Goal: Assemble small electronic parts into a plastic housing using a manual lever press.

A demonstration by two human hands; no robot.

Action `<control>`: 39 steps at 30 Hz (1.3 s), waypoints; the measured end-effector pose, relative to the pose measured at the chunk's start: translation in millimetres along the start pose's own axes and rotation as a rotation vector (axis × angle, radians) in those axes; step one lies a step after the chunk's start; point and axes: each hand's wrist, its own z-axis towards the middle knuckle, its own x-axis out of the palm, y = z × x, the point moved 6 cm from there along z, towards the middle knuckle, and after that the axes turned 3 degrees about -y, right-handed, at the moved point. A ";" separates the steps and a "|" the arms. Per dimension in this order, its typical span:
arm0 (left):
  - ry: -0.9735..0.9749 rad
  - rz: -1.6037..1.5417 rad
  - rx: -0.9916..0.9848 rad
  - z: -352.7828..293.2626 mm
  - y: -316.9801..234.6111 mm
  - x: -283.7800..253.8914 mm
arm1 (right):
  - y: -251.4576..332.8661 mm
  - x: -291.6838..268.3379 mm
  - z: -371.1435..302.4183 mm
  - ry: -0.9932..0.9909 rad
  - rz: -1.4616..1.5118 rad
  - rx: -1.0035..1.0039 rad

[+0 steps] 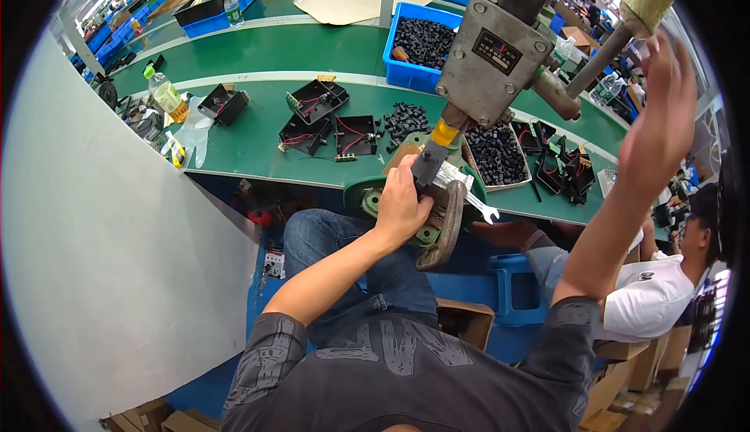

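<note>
My left hand (401,207) is closed on a small black block-shaped part (429,164), right under the yellow-banded ram (444,132) of a grey hand press (494,53). The fingers partly cover the part. Below it sits the green press base (364,196) with a curved metal piece (445,233) at its front. A wrench (486,212) lies on the base. My right hand (666,108) is raised beside the wrapped grip (648,1) of the press lever, fingers stretched upward. Whether they touch the grip is unclear.
On the green bench stand several black boxes with red wires (316,100). Small black parts fill a blue bin (419,32) and a tray (498,153); others lie in a pile (406,123). A bottle (166,94) stands left. A co-worker (648,291) sits close on my right, near a blue stool (517,291).
</note>
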 end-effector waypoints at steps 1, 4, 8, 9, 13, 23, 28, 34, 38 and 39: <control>0.020 0.005 -0.028 0.0 0.4 2.2 | -11.6 5.7 34.2 0.002 0.048 0.078; 0.070 0.024 -0.120 -1.5 4.4 5.7 | -48.2 45.4 101.7 0.241 0.333 0.165; 0.018 0.023 -0.092 -1.9 3.8 0.3 | -60.1 36.8 112.6 0.233 0.455 0.446; 0.006 0.021 -0.080 -1.4 2.1 -0.1 | -63.0 35.7 115.2 0.227 0.489 0.543; 0.023 0.049 -0.141 -5.0 1.6 -1.4 | 63.2 41.5 28.3 0.019 0.092 0.120; -0.011 0.112 -0.164 -6.3 12.8 4.1 | 121.0 63.1 -140.6 0.299 -0.049 -0.492; -0.015 0.101 -0.134 -4.8 8.7 1.8 | 115.9 62.1 -160.5 0.334 -0.144 -0.557; 0.008 0.046 -0.118 -5.0 3.8 1.1 | 110.3 60.7 -177.4 0.298 -0.182 -0.604; -0.040 0.082 -0.081 -12.6 20.4 -18.7 | 107.8 77.8 -101.9 0.279 -0.348 -0.368; -0.001 -0.008 -0.010 1.2 1.0 2.6 | 105.1 55.3 -67.0 0.206 -0.854 -0.249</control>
